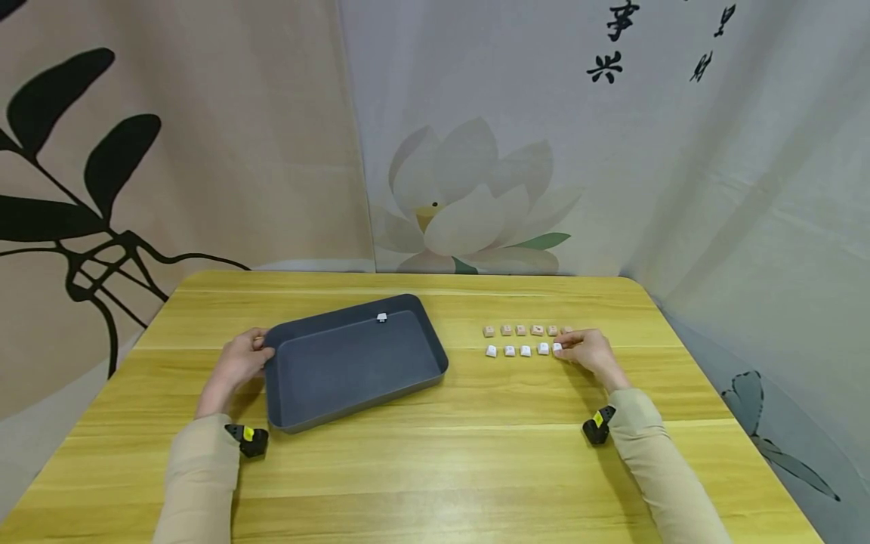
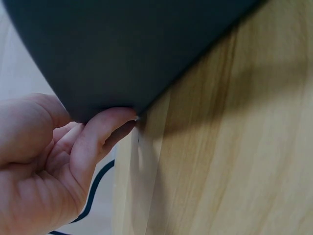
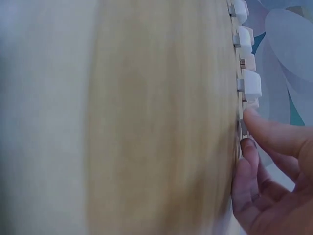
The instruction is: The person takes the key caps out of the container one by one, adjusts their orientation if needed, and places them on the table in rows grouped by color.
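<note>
My left hand [image 1: 239,361] grips the left end of a dark grey rectangular tray [image 1: 353,399]. In the left wrist view its thumb and fingers close on a corner of the tray [image 2: 112,54]. One small white keycap-like piece [image 1: 382,317] lies inside by the far wall. Off to the right, my right hand [image 1: 590,349] pinches the rightmost white keycap-like piece [image 1: 557,347] of the nearer row. In the right wrist view, thumb and fingertips partly hide that piece, and a neighbouring white piece [image 3: 252,84] stands beside them.
Several other white pieces [image 1: 526,351] continue the nearer row. Behind them runs a row of pinkish-beige pieces [image 1: 521,330]; its right end is partly behind my right hand. Everything stands on a wooden table [image 1: 421,476], with a printed curtain [image 1: 292,136] behind its far edge.
</note>
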`<state>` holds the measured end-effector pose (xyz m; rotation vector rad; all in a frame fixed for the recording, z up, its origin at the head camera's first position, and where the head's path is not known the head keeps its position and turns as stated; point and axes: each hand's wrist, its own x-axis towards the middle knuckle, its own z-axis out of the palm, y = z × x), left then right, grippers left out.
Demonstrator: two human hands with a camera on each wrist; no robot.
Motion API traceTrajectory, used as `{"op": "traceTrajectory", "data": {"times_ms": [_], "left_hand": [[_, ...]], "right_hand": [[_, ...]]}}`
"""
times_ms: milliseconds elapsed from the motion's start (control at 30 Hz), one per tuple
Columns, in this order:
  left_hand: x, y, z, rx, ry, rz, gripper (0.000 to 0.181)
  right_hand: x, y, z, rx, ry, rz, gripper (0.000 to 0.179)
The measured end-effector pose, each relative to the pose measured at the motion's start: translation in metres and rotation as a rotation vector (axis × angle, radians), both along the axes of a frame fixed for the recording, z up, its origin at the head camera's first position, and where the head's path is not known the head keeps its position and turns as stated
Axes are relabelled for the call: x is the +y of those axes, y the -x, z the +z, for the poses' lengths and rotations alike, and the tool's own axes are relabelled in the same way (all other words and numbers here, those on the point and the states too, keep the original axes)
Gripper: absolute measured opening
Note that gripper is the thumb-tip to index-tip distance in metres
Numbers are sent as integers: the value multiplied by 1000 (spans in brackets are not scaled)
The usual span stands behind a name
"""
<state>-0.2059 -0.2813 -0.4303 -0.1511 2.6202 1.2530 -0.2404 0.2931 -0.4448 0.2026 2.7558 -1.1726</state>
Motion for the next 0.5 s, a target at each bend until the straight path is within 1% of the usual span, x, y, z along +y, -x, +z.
{"op": "traceTrajectory", "data": {"times_ms": [300,500], "left_hand": [[0,1,-2,3,-6,7,50],[-1,1,-2,6,-10,3,50]], "right_hand": [[-1,0,1,-1,7,-9,30],[-1,-1,4,-7,1,10,31]]}}
